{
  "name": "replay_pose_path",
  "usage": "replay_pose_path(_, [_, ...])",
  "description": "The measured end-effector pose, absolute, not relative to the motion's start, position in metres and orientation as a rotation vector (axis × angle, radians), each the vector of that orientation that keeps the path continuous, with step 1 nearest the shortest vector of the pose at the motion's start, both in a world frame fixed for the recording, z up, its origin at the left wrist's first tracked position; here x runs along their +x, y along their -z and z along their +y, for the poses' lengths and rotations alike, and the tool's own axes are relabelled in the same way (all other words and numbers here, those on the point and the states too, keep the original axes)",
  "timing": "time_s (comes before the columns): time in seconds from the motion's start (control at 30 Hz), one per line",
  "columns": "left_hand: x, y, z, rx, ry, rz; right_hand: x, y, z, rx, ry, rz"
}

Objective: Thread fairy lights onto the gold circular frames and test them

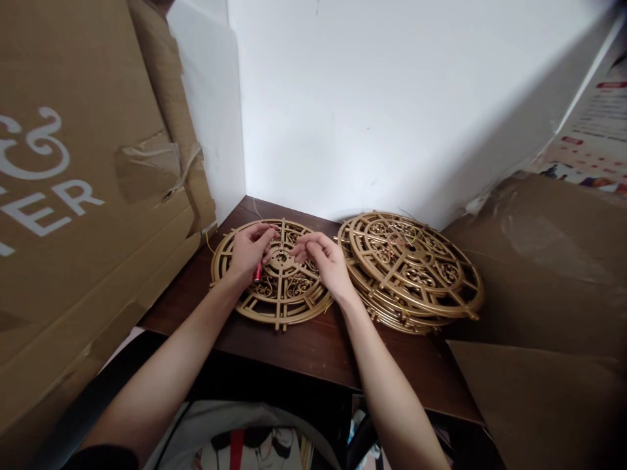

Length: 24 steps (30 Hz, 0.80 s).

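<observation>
A round gold openwork frame (281, 316) with spokes and scroll patterns lies flat under both hands. My left hand (249, 251) is closed over its upper left part, with a small red-handled tool (257, 273) held in the curled fingers. A thin wire seems to rise by the left fingertips; whether they pinch it cannot be made out. Over the right side of the same frame, my right hand (326, 261) has its fingers loosely stretched toward the centre hub (281, 258). Nothing shows clearly between them.
Several more gold frames (411, 261) are stacked on the right of the dark wooden table (298, 352), thin wires on top. Large cardboard boxes stand at left (88, 196) and right (533, 274). A white wall (367, 117) rises behind.
</observation>
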State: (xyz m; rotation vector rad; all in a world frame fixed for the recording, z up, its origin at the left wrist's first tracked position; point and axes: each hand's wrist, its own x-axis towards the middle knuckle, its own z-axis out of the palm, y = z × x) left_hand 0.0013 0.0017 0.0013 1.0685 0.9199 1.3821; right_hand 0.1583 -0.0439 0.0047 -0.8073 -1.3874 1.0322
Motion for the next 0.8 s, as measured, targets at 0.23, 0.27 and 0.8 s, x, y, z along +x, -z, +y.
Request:
replay_pose_path(0.23, [0.001, 0.0, 0.003, 1.085, -1.295, 0.953, 0.159, -0.003, -0.043, -0.764, -0.932, -1.296])
replay_pose_path(0.27, [0.001, 0.0, 0.003, 1.087, -1.283, 0.961, 0.158, -0.004, -0.043, -0.793, -0.913, -1.294])
replay_pose_path(0.8, [0.002, -0.004, -0.007, 1.318, -1.151, 0.829, 0.151, 0.006, -0.047, -1.211, -0.718, -1.665])
